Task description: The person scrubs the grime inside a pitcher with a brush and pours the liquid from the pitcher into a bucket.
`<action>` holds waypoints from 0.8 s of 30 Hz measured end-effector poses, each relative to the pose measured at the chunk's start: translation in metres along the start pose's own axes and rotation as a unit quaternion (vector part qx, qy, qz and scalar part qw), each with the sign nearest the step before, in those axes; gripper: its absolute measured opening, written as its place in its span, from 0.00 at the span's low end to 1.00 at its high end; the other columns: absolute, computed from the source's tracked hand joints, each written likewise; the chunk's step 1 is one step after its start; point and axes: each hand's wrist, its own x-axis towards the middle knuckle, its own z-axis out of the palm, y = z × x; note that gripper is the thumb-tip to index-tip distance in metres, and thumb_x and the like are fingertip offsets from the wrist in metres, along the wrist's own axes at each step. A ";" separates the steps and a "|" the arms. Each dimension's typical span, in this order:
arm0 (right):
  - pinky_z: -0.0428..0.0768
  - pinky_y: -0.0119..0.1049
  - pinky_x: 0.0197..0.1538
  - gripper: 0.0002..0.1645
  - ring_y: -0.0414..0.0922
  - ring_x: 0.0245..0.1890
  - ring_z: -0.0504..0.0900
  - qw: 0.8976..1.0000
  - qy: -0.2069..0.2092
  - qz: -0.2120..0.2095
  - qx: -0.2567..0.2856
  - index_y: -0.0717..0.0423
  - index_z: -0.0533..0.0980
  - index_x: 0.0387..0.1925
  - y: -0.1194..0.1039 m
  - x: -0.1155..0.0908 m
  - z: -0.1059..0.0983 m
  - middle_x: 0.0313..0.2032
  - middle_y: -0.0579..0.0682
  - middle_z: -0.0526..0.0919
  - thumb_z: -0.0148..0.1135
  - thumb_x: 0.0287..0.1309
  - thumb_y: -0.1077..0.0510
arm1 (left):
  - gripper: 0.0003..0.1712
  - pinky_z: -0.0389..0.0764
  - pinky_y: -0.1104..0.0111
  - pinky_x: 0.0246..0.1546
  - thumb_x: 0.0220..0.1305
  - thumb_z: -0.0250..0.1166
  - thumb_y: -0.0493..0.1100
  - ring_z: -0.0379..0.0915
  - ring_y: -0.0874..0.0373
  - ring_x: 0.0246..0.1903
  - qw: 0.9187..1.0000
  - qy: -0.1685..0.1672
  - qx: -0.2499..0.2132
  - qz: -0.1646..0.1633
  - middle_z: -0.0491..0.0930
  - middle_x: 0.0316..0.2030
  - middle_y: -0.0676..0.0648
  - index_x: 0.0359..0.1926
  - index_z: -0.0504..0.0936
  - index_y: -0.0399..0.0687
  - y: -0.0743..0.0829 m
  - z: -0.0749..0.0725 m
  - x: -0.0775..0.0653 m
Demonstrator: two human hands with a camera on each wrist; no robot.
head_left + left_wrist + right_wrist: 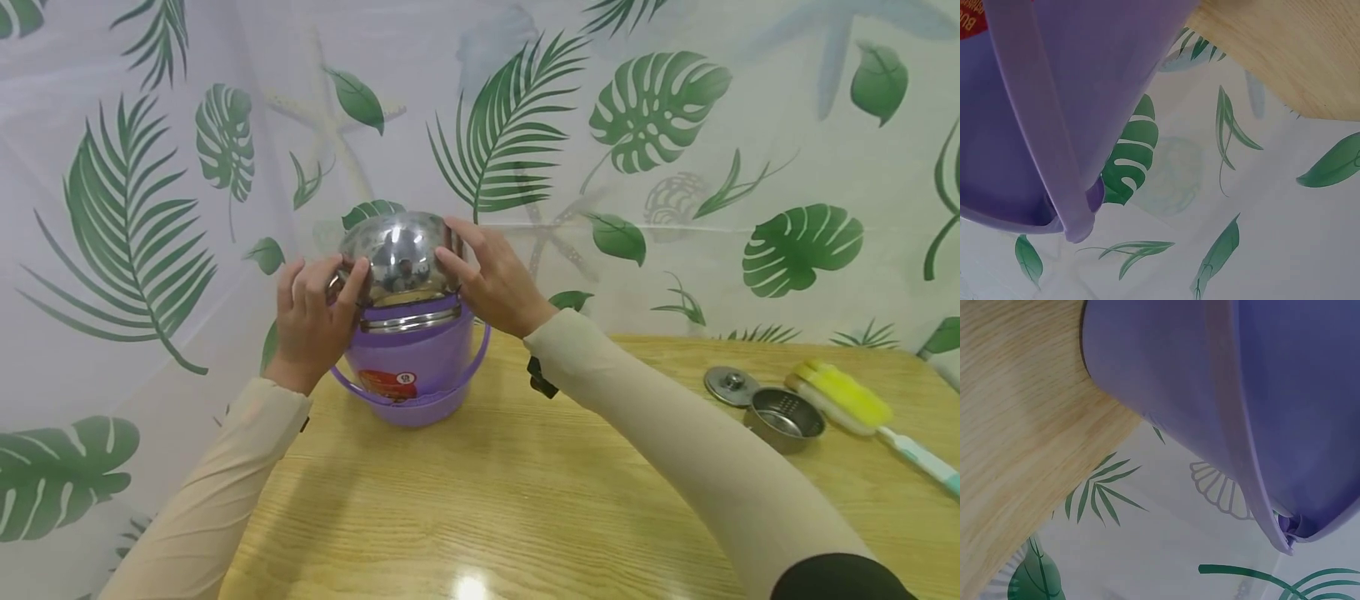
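Note:
A shiny rounded metal bowl (401,254) is tilted over the mouth of a purple bucket (416,362) in the head view. The left hand (318,312) holds the bowl's left side, with its thumb on the front. At the right side, the right hand (498,279) grips it with fingers near the top and thumb in front. Below the bowl, a shiny metal rim (411,319) shows at the bucket's mouth; what it belongs to is hidden. Both wrist views show the bucket's wall (1085,50) and rim (1335,528), but neither hand.
On the right of the wooden table (525,500) lie a small metal lid (729,385), a small metal pot (786,419) with holes in its side, and a yellow-headed brush (847,396). A leaf-patterned sheet (675,275) hangs behind the table.

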 end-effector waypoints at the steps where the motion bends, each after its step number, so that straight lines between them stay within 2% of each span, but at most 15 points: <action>1: 0.77 0.47 0.47 0.40 0.59 0.47 0.75 1.000 0.001 0.000 -0.001 0.52 0.54 0.55 0.000 -0.001 0.001 0.55 0.67 0.65 0.59 0.41 0.75 | 0.29 0.73 0.53 0.49 0.57 0.61 0.36 0.72 0.47 0.40 1.000 -0.001 0.001 0.000 0.68 0.48 0.40 0.59 0.63 0.52 0.000 0.000 -0.001; 14: 0.76 0.47 0.49 0.39 0.59 0.49 0.75 1.000 0.006 -0.007 -0.006 0.51 0.54 0.55 0.001 -0.001 0.001 0.55 0.66 0.65 0.62 0.45 0.72 | 0.28 0.73 0.53 0.49 0.58 0.60 0.36 0.71 0.47 0.40 1.000 0.000 -0.003 -0.004 0.68 0.48 0.41 0.59 0.63 0.52 0.001 0.001 -0.002; 24: 0.76 0.47 0.47 0.38 0.58 0.49 0.75 1.000 0.008 -0.010 -0.011 0.51 0.54 0.56 0.000 -0.001 0.000 0.54 0.67 0.67 0.60 0.46 0.73 | 0.29 0.73 0.54 0.50 0.58 0.60 0.35 0.71 0.47 0.40 1.000 -0.001 -0.005 -0.007 0.67 0.48 0.41 0.59 0.61 0.53 0.002 0.000 -0.002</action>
